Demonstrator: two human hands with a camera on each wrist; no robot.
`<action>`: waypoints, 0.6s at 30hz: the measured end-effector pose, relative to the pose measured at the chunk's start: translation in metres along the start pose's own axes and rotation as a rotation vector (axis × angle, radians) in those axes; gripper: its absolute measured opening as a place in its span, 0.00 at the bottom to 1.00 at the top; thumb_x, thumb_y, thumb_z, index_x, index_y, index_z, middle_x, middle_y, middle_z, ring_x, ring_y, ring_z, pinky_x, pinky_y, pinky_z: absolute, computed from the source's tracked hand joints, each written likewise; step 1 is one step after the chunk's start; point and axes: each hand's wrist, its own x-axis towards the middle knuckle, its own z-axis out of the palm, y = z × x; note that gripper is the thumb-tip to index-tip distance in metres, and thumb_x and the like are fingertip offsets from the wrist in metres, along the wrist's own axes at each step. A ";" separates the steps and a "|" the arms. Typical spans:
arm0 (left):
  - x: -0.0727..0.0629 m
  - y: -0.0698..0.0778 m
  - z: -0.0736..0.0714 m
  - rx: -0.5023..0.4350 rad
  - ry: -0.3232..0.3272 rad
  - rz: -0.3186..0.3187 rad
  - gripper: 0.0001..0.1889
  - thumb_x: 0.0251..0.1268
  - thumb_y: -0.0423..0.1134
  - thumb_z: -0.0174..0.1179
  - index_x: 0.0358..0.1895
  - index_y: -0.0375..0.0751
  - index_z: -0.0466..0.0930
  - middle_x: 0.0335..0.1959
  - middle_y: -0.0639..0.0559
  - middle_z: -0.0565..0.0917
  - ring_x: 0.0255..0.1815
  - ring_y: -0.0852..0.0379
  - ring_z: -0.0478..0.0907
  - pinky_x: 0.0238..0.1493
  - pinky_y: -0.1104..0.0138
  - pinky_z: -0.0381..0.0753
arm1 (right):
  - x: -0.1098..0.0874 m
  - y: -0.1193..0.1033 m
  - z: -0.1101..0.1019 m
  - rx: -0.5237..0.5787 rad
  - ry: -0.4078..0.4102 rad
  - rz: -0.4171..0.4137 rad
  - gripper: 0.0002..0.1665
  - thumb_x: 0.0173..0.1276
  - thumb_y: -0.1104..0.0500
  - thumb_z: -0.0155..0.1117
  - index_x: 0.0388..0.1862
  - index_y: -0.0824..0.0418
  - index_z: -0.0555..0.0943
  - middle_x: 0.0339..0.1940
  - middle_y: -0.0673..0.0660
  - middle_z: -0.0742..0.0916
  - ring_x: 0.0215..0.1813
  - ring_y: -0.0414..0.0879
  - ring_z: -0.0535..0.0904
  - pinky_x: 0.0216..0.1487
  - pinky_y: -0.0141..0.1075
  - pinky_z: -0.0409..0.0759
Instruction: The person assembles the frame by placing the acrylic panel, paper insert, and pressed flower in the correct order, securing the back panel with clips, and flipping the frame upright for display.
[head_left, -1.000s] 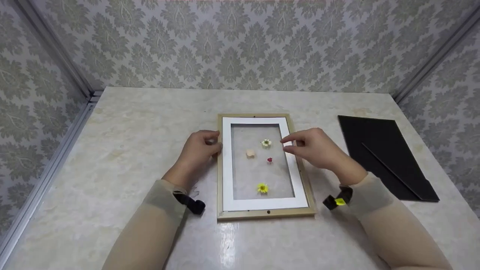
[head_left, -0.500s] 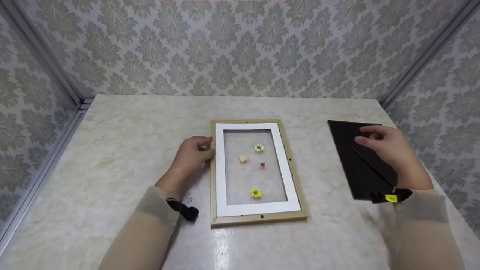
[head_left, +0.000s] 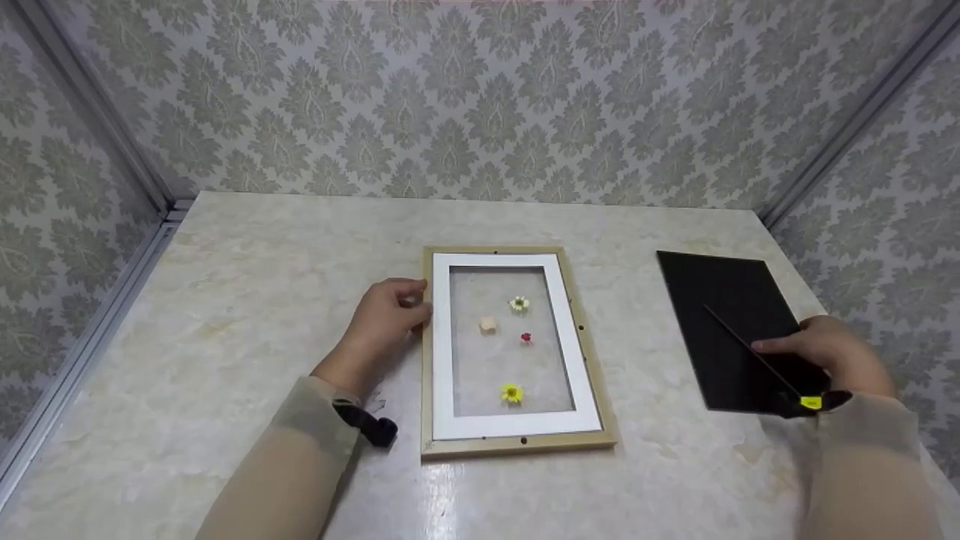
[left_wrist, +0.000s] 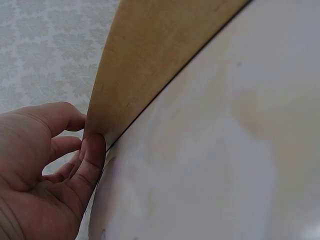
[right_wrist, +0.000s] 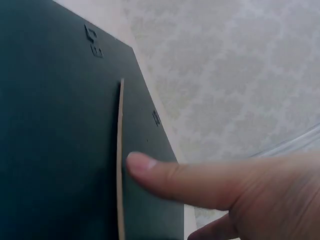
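Observation:
A light wooden picture frame (head_left: 523,441) with a white mat lies flat on the table. Four small flower pieces show inside its window: a white daisy (head_left: 519,303), a peach petal (head_left: 487,325), a red bud (head_left: 526,337) and a yellow flower (head_left: 512,393). My left hand (head_left: 381,319) holds the frame's left side, thumb (left_wrist: 94,150) against the wood and index fingertip at its edge. At the right lies a black backing board (head_left: 705,322) with a thin stand leg (head_left: 739,337). My right hand (head_left: 836,351) grips its right edge, thumb (right_wrist: 165,175) over the face, other fingers mostly hidden past the edge.
The marbled table (head_left: 285,255) carries the frame and the board, with table surface between them. Patterned wall panels (head_left: 480,105) stand behind and at both sides, joined by metal corner rails (head_left: 840,120). Both wrists wear black straps.
My right hand has left the frame's right side, moved right and come down onto the backing board's right edge. My left hand stays at the frame's left side. The view has shifted slightly.

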 end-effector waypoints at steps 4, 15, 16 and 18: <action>0.000 -0.001 -0.001 0.020 0.005 -0.004 0.29 0.76 0.35 0.65 0.79 0.37 0.81 0.83 0.39 0.76 0.72 0.47 0.79 0.63 0.66 0.85 | 0.004 -0.001 0.003 0.038 -0.010 0.031 0.81 0.71 0.29 0.79 0.86 0.88 0.46 0.81 0.92 0.61 0.77 0.84 0.69 0.78 0.72 0.76; 0.001 0.003 0.001 -0.012 -0.010 0.004 0.29 0.78 0.35 0.65 0.80 0.37 0.79 0.82 0.39 0.77 0.68 0.49 0.80 0.59 0.69 0.86 | 0.008 -0.006 0.012 0.256 -0.092 0.046 0.81 0.78 0.38 0.77 0.88 0.84 0.30 0.89 0.89 0.46 0.88 0.81 0.57 0.89 0.64 0.68; 0.001 0.003 0.001 -0.015 -0.011 0.000 0.29 0.78 0.35 0.65 0.80 0.37 0.79 0.82 0.39 0.77 0.67 0.49 0.81 0.59 0.69 0.86 | 0.008 -0.006 0.012 0.249 -0.087 0.037 0.77 0.78 0.38 0.77 0.89 0.85 0.36 0.86 0.89 0.54 0.84 0.79 0.65 0.85 0.60 0.75; 0.001 0.003 0.001 -0.017 -0.007 -0.001 0.29 0.78 0.35 0.66 0.80 0.37 0.80 0.82 0.39 0.77 0.64 0.49 0.82 0.58 0.69 0.86 | 0.008 -0.007 0.011 0.223 -0.072 0.018 0.72 0.78 0.38 0.77 0.87 0.87 0.47 0.80 0.86 0.67 0.74 0.70 0.76 0.72 0.48 0.86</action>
